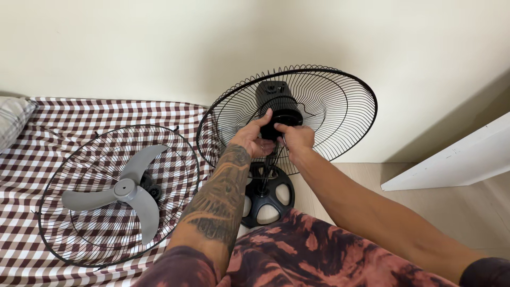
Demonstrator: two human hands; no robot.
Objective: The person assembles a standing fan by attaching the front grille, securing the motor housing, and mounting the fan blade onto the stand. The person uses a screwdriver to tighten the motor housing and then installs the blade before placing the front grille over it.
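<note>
My left hand (254, 139) and right hand (294, 136) both pinch the round black plastic hub nut (287, 123) at the centre of the upright black wire rear fan guard (340, 101). I'd judge: steady guard, turn evenly. Grey three-blade propeller (125, 192) lies in the front guard on the checked bedsheet (32, 159).

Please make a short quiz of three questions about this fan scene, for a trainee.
1. True or false: the grey three-blade plastic propeller is mounted on the motor.
2. Where does the loose black wire front guard lie?
A. checked cloth
B. wooden floor
3. Both hands meet at the black round ____ of the rear wire guard.

Key:
1. False; it lies in the loose guard.
2. A
3. hub, left hand, right hand.
</note>
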